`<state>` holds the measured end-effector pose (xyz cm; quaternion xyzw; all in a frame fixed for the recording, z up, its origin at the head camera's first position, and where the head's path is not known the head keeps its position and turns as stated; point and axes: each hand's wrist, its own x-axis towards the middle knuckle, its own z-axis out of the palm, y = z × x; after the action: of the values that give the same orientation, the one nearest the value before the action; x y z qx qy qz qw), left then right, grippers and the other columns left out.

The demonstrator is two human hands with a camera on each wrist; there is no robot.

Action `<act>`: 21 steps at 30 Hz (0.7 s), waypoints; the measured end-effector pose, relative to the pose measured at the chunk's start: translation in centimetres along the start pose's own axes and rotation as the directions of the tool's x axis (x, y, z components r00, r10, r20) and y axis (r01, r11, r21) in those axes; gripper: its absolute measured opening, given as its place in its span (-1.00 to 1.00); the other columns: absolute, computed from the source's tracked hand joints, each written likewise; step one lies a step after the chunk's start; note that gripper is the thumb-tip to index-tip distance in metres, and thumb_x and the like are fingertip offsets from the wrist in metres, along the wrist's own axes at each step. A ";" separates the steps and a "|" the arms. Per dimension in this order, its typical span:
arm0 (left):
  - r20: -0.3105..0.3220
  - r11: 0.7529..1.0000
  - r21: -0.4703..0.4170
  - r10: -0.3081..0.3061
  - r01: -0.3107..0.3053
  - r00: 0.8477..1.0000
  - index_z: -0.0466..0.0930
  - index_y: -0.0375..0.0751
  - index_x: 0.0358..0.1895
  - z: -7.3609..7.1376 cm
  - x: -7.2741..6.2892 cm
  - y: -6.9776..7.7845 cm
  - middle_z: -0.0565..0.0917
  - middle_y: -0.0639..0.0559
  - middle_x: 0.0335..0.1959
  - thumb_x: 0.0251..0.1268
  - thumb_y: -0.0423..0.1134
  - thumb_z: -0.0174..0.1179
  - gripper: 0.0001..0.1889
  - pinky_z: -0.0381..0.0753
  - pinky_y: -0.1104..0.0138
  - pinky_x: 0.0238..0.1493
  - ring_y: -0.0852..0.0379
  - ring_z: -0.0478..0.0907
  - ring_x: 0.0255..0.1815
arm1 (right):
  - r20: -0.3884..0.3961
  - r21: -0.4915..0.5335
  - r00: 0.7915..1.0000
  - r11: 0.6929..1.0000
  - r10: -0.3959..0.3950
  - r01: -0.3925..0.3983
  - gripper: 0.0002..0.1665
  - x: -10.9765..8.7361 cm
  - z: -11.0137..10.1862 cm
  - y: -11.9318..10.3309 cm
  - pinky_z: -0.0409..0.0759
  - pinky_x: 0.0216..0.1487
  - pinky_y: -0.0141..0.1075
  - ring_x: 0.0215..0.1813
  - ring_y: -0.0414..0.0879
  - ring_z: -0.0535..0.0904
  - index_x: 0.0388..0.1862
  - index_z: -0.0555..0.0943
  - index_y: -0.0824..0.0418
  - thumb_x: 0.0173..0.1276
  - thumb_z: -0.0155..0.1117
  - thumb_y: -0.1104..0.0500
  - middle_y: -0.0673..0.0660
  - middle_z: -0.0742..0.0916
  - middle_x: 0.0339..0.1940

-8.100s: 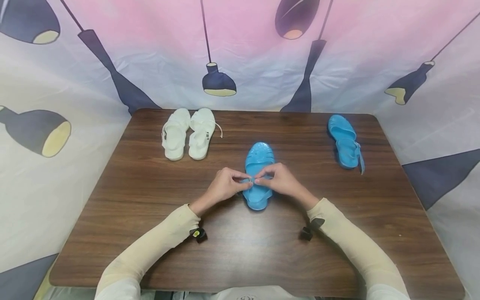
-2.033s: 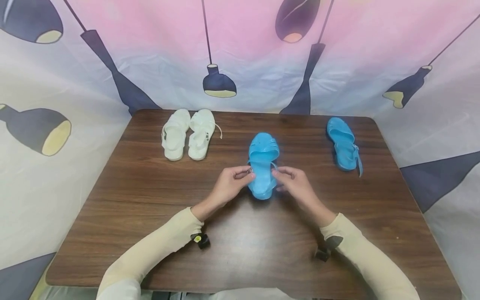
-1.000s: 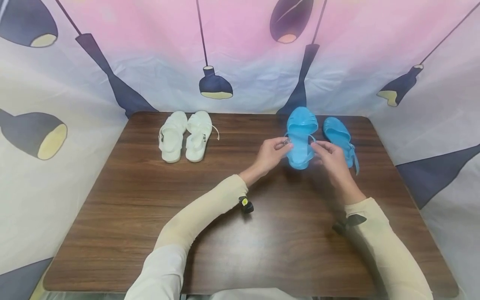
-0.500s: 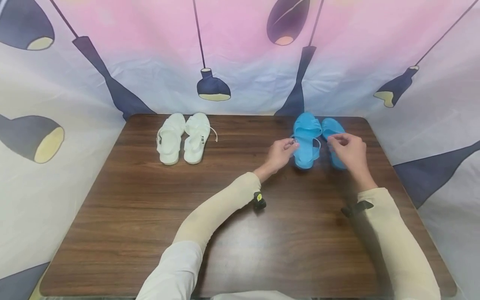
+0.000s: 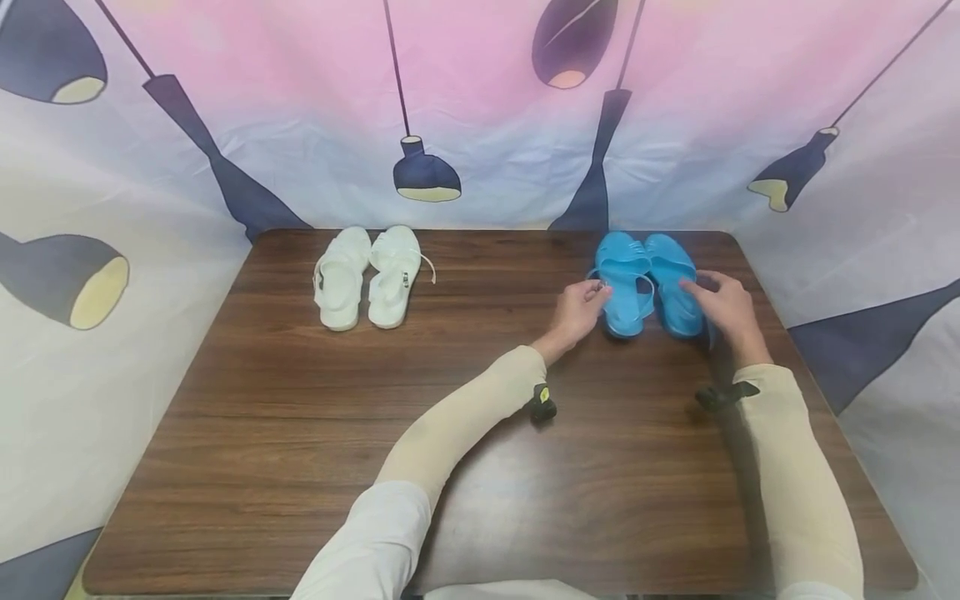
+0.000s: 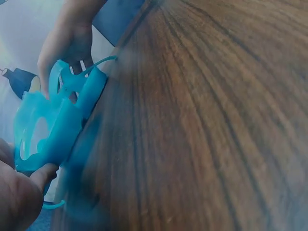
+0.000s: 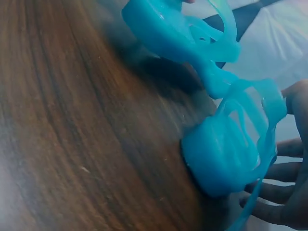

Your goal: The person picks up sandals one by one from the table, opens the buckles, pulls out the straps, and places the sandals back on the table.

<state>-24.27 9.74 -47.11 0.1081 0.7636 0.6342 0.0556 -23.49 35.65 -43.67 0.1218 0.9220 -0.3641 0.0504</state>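
Observation:
Two blue sandals stand side by side at the back right of the table. My left hand [image 5: 577, 310] pinches the near-left edge of the left blue sandal [image 5: 621, 302], by its buckle. In the left wrist view that sandal [image 6: 57, 130] shows its heel strap, with a shadow beneath it. My right hand [image 5: 729, 308] grips the outer side strap of the right blue sandal [image 5: 678, 310], thumb inside and fingers outside. The right wrist view shows this sandal's heel [image 7: 216, 154] against the tabletop, its loose strap hanging beside the fingers [image 7: 276, 190].
A pair of white sandals [image 5: 341, 287] stands at the back left of the brown wooden table [image 5: 337, 433], one strap sticking out to the right. A printed cloth [image 5: 495, 125] hangs right behind the table's back edge.
From the table's middle, both hands carried the left sandal to the right, beside the other blue one. The right hand then let go of it and moved onto the right sandal.

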 end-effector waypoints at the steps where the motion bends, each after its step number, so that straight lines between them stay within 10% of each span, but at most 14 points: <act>1: -0.007 1.000 0.003 -0.003 0.003 1.000 0.68 -0.28 0.07 0.1 0.0 -0.1 0.76 -0.08 0.02 0.59 -0.13 0.12 -0.71 0.71 0.39 -0.04 0.14 0.73 0.04 | 0.008 0.017 1.000 1.000 0.014 -0.014 0.06 0.1 0.1 0.2 0.15 0.43 0.41 0.54 0.51 0.13 0.63 0.14 0.29 0.49 -0.04 -0.44 0.49 0.23 0.58; 8: -0.060 0.999 0.054 0.011 -0.008 0.998 0.70 -0.29 0.06 0.4 0.1 -0.2 0.78 -0.08 0.01 0.59 -0.15 0.12 -0.71 0.67 0.42 0.03 0.16 0.70 0.09 | -0.032 0.194 0.989 0.972 0.141 -0.132 -0.06 0.2 1.1 0.7 0.18 0.50 0.28 0.56 0.39 0.17 0.58 0.26 0.29 0.50 0.07 -0.33 0.42 0.30 0.57; 21: -0.070 0.996 0.058 -0.060 0.064 0.996 0.64 -0.30 0.21 0.7 0.5 -0.4 0.73 -0.10 0.15 0.58 -0.10 0.13 -0.62 0.63 0.32 0.18 0.08 0.65 0.22 | 0.002 0.199 0.984 0.965 0.175 -0.172 0.02 -0.2 1.3 1.1 0.35 0.44 0.21 0.45 0.33 0.33 0.57 0.24 0.36 0.48 0.01 -0.38 0.46 0.36 0.52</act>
<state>-24.68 10.47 -47.64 0.0643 0.7867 0.6122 0.0462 -22.98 35.49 -45.25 0.2094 0.8673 -0.4473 0.0626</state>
